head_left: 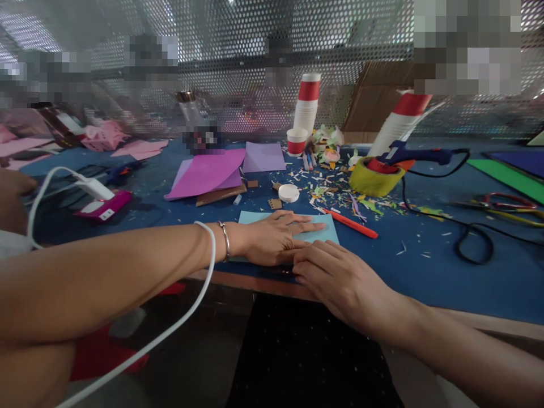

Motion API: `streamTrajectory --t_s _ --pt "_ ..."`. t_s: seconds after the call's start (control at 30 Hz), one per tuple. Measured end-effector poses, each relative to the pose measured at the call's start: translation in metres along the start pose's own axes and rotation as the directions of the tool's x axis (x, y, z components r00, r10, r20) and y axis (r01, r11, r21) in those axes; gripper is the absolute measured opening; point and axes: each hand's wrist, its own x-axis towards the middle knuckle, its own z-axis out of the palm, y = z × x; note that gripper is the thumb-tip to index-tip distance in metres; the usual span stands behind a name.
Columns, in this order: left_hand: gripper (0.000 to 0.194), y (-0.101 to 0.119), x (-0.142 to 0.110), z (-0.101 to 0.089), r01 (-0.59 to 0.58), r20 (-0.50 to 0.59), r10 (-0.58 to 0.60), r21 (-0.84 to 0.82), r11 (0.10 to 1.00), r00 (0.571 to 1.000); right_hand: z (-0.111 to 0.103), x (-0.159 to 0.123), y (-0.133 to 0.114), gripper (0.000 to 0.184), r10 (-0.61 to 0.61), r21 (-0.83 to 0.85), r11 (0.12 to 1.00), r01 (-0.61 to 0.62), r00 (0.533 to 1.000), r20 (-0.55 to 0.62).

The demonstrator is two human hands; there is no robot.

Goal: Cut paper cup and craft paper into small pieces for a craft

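Note:
A light blue sheet of paper lies at the table's front edge. My left hand rests flat across it, fingers stretched out to the right, with a silver bracelet on the wrist. At the sheet's near edge my right hand has its fingers curled and pressed together, touching the left hand's thumb side. Its fingertips are partly hidden, and they appear to pinch the paper's edge. Just right of the sheet is a slim orange-red pen-like tool. A white cable hangs over my left forearm.
Beyond the hands lie a white lid, purple sheets and many paper scraps. A glue gun rests on a yellow tape roll, its black cord looping right near scissors. Stacked paper cups stand behind. A person's arm is at left.

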Motion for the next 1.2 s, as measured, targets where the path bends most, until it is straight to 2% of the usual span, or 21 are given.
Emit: streamTrajectory --t_s 0.3,0.47,0.7,0.8,0.97,1.1,1.2 --pt "0.064 0.002 -0.003 -0.004 -0.05 0.004 0.05 0.053 0.997 0.999 0.013 0.013 -0.01 0.027 0.0 0.073 0.997 0.004 0.998 -0.059" --pt "0.061 -0.004 -0.002 -0.002 -0.081 -0.04 0.085 0.089 0.993 0.996 0.012 0.013 -0.012 0.026 0.013 0.106 0.994 -0.006 0.998 -0.062" --pt "0.069 -0.009 0.0 0.0 -0.086 -0.036 0.092 0.129 0.988 0.995 0.014 0.015 -0.013 0.029 0.013 0.131 0.991 -0.005 0.998 -0.062" --pt "0.066 -0.01 0.0 -0.002 -0.073 -0.022 0.076 0.115 0.991 0.997 0.019 0.019 -0.014 0.028 -0.003 0.149 0.989 0.014 0.997 -0.074" --pt "0.058 -0.011 0.0 -0.001 -0.108 -0.077 0.118 0.129 0.986 0.99 0.03 0.031 -0.021 0.03 -0.002 0.138 0.99 0.017 0.994 -0.108" --pt "0.052 -0.01 0.001 0.003 -0.059 -0.079 0.074 0.177 0.982 0.994 0.039 0.041 -0.028 0.032 0.001 0.08 0.997 0.01 0.99 -0.138" --pt "0.049 -0.011 0.002 0.006 -0.056 -0.119 0.084 0.224 0.973 0.989 0.043 0.045 -0.03 0.032 -0.011 0.061 0.998 0.021 0.985 -0.171"
